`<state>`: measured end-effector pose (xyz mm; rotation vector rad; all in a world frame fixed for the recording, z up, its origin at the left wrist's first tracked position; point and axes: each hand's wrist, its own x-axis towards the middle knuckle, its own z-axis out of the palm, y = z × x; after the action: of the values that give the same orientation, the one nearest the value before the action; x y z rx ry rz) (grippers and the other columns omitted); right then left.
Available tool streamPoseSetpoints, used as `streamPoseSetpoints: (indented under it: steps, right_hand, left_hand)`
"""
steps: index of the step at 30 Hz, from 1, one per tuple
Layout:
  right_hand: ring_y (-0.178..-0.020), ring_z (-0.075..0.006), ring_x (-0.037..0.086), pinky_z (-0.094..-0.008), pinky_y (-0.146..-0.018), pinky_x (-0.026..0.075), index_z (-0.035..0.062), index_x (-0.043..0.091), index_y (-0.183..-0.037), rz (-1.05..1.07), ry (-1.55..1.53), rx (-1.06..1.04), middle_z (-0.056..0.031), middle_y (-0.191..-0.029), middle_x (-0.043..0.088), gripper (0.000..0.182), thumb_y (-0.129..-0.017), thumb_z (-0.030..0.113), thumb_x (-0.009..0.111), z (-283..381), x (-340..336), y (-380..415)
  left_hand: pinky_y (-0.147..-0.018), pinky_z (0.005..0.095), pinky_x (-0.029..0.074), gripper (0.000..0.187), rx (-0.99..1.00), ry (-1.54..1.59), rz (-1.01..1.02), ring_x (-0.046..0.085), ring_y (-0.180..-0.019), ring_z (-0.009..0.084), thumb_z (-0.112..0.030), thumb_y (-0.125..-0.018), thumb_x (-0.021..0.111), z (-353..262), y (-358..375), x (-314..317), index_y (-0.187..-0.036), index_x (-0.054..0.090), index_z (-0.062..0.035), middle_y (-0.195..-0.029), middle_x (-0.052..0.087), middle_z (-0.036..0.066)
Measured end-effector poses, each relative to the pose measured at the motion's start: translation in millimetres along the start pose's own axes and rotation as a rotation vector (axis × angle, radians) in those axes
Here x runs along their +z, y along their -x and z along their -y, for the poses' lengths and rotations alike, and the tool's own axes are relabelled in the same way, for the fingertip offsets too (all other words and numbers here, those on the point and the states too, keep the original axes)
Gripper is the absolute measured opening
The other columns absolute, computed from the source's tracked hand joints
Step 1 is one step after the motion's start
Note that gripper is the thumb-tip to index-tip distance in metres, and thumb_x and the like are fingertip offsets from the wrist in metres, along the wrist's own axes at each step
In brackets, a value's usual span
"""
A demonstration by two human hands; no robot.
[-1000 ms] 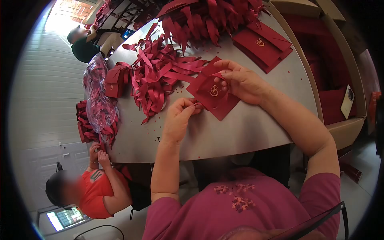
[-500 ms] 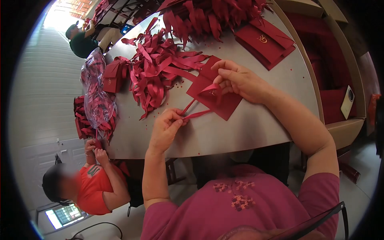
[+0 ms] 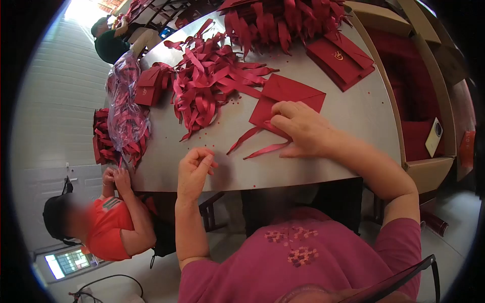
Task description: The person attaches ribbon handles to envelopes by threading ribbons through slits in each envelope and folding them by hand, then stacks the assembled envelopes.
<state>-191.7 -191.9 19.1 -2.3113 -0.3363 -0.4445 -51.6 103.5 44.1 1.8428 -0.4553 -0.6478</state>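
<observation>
In the head view a flat dark-red paper gift bag (image 3: 291, 92) lies on the table, its folded flap towards the far side. My right hand (image 3: 305, 129) is over the bag's near part, fingers bent onto it and thumb lower down; its grip is partly hidden. Two red ribbon ends (image 3: 262, 150) stick out from the bag towards me and rest on the tabletop. To their left my left hand (image 3: 194, 169) is raised near the table edge, apart from the ribbon. Its fingers are curled against the thumb; whether something small is in them cannot be seen.
Loose red ribbons (image 3: 207, 86) are heaped beyond the bag. More finished-looking bags (image 3: 341, 58) and a ribboned pile (image 3: 283, 22) are further back. An open carton (image 3: 399, 136) with a phone (image 3: 433, 137) borders the right. A co-worker in orange-red (image 3: 118, 227) sits at left.
My left hand has let go of the ribbon ends and drawn back left. The ribbon now lies on the table. My right hand has lowered onto the bag, which lies flatter.
</observation>
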Motion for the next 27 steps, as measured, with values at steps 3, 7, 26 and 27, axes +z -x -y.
streamPoseSetpoints:
  steps: [3, 7, 26, 27]
  right_hand:
    - [-0.105, -0.0321, 0.054, -0.0406, -0.086, 0.049, 0.0011, 0.057, -0.1, 0.094, 0.324, 0.05, -0.0156, -0.116, 0.052, 0.047, -0.063, 0.017, 0.081, 12, -6, 2]
    - [-0.091, -0.0289, 0.059, -0.0394, -0.082, 0.047, 0.0037, 0.06, -0.094, 0.118, 0.502, 0.078, -0.0137, -0.098, 0.056, 0.023, -0.074, 0.01, 0.069, 11, 1, 8]
    - [-0.096, -0.0287, 0.062, -0.0458, -0.091, 0.045, 0.0061, 0.065, -0.094, 0.33, 0.526, -0.102, -0.0121, -0.098, 0.062, 0.013, -0.087, 0.016, 0.059, 21, -1, -177]
    - [-0.101, -0.0258, 0.062, -0.0471, -0.093, 0.045, 0.0095, 0.066, -0.097, 0.372, 0.524, 0.004, -0.0101, -0.105, 0.063, 0.013, -0.089, 0.018, 0.06, 31, 9, -193]
  left_hand:
    - [-0.063, 0.0234, 0.048, 0.007, 0.032, -0.01, -0.014, 0.062, -0.075, 0.0107, -0.007, -0.094, 0.059, 3, 9, -4, -0.096, 0.062, -0.001, -0.089, 0.063, 0.004]
    - [-0.062, 0.023, 0.048, 0.008, 0.045, -0.009, -0.031, 0.061, -0.075, 0.0095, -0.008, -0.094, 0.059, 3, 22, 1, -0.096, 0.062, -0.0013, -0.083, 0.062, 0.002]
    - [-0.063, 0.0223, 0.048, 0.008, 0.091, 0.166, -0.027, 0.061, -0.076, 0.0091, -0.01, -0.094, 0.061, 28, 38, -6, -0.096, 0.063, -0.003, -0.089, 0.064, 0.001]
    - [-0.064, 0.0226, 0.048, 0.008, 0.074, 0.192, -0.041, 0.062, -0.077, 0.0095, -0.01, -0.094, 0.061, 29, 41, -5, -0.096, 0.063, -0.0031, -0.091, 0.064, 0.002]
